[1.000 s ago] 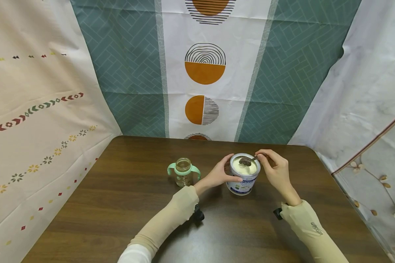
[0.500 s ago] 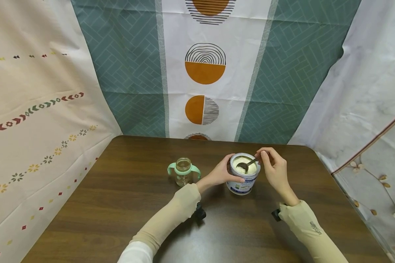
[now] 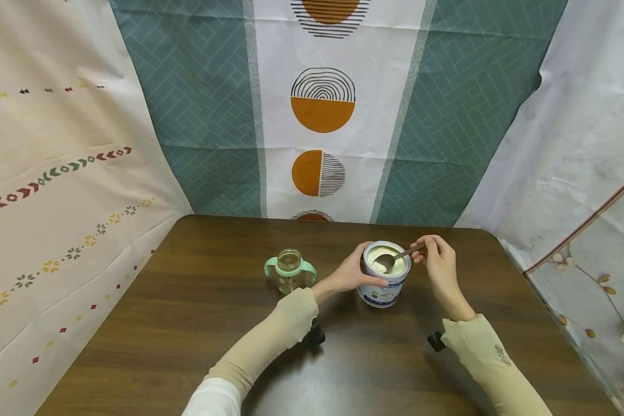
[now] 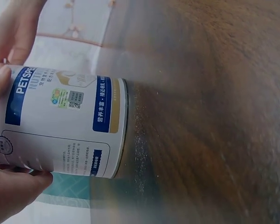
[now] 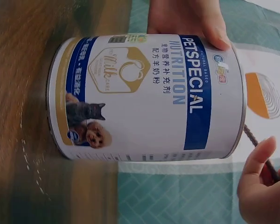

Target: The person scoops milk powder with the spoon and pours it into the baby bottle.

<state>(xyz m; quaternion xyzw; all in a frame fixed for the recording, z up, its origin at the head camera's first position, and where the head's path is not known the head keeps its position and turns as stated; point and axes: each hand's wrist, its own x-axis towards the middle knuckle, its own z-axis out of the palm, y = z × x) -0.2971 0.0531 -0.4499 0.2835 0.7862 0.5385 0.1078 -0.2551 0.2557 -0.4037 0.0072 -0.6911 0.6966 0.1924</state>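
On the dark wooden table (image 3: 187, 323), the left hand (image 3: 349, 274) grips an open white powder tin (image 3: 384, 281); the right hand (image 3: 437, 263) pinches a metal spoon (image 3: 395, 259) dipped inside. Left stands a green-handled glass bottle (image 3: 290, 270).

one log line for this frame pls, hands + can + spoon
left hand: grips can side | right hand: pinches spoon handle | spoon bowl: in powder | bottle: open, left of can, untouched

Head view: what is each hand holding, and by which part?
Left hand grips the milk-powder can by its side wall; right hand pinches the spoon by its handle end.
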